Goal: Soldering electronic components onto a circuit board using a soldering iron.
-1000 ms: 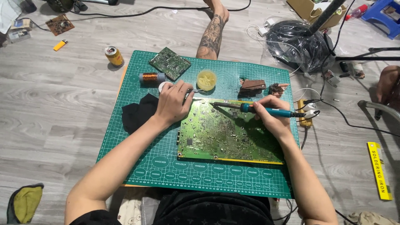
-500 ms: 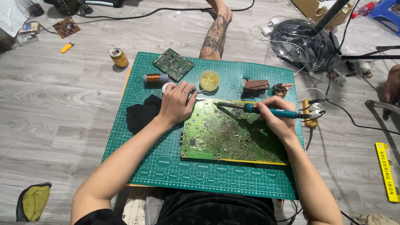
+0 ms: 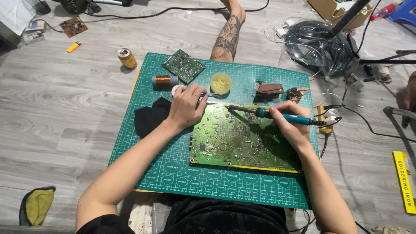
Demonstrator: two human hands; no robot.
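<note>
Head view: my right hand (image 3: 291, 125) grips the iron (image 3: 277, 115), tip on the board (image 3: 242, 138). My left hand (image 3: 187, 105) pinches solder wire (image 3: 211, 95) at the board's edge.

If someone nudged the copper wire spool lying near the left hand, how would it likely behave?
The copper wire spool lies on its side on the green mat, so it would probably roll rather than slide. It looks small and densely wound, so likely heavy for its size and stiff. The left hand sits close beside it, apart.
</note>
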